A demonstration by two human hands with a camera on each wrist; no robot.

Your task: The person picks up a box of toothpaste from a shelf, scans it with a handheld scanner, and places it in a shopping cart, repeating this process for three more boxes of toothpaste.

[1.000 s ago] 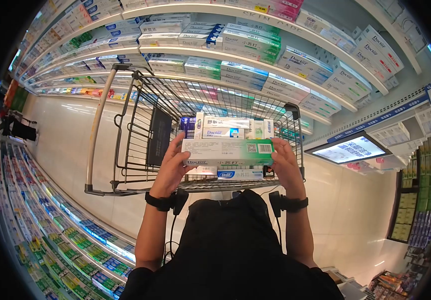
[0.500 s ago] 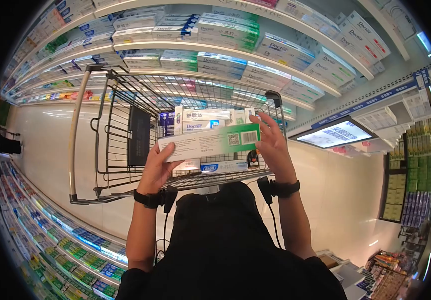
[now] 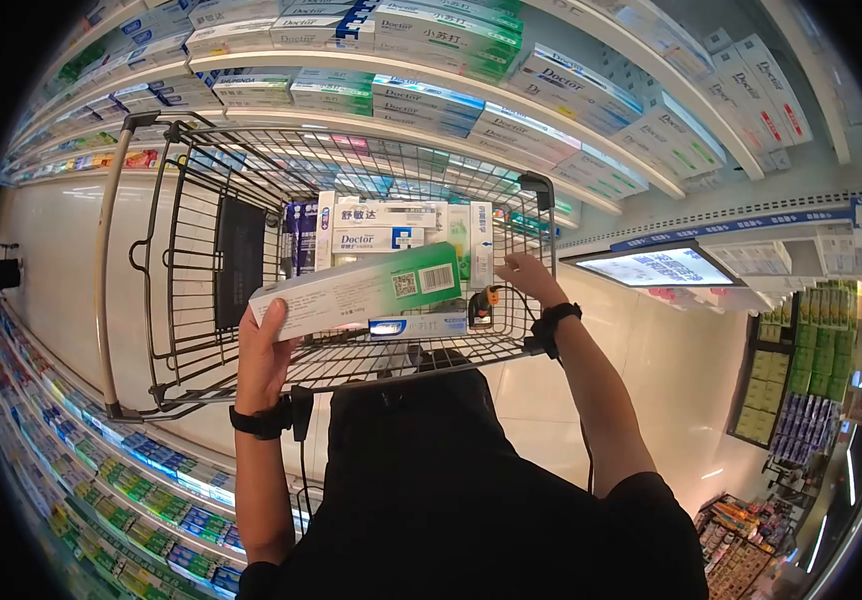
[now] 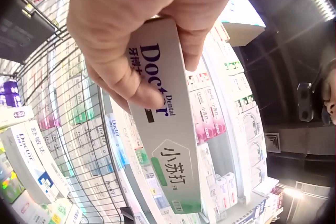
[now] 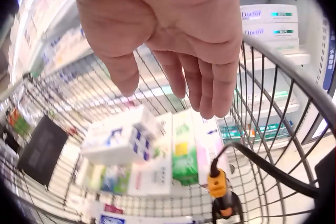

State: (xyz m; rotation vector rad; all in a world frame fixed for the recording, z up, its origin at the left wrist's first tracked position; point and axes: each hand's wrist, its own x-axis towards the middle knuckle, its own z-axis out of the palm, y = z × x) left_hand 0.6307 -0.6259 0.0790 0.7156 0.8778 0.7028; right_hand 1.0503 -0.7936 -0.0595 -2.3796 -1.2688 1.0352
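My left hand (image 3: 264, 350) grips one end of a white and green toothpaste box (image 3: 351, 295), thumb on top, and the box slants up to the right over the cart. In the left wrist view, the fingers wrap the end of this box (image 4: 176, 163), whose side reads "Doctor". My right hand (image 3: 533, 278) is over the cart's right end, away from the box. The right wrist view shows that hand (image 5: 168, 29) with fingers extended downward, holding nothing. Below lie several toothpaste boxes, including a white one (image 3: 366, 214), a Doctor box (image 3: 376, 240) and an upright-lying one (image 3: 482, 240).
The wire shopping cart (image 3: 114, 270) stands along shelves of toothpaste boxes (image 3: 441, 45). An orange and black cable connector (image 5: 218, 184) hangs by the cart's near right side. A lit screen (image 3: 656, 265) is at the right, and another stocked shelf (image 3: 141, 480) is at lower left.
My right hand has let go of the toothpaste box and moved right, over the cart's end. The left hand has carried the box left and tilted it, its green end higher.
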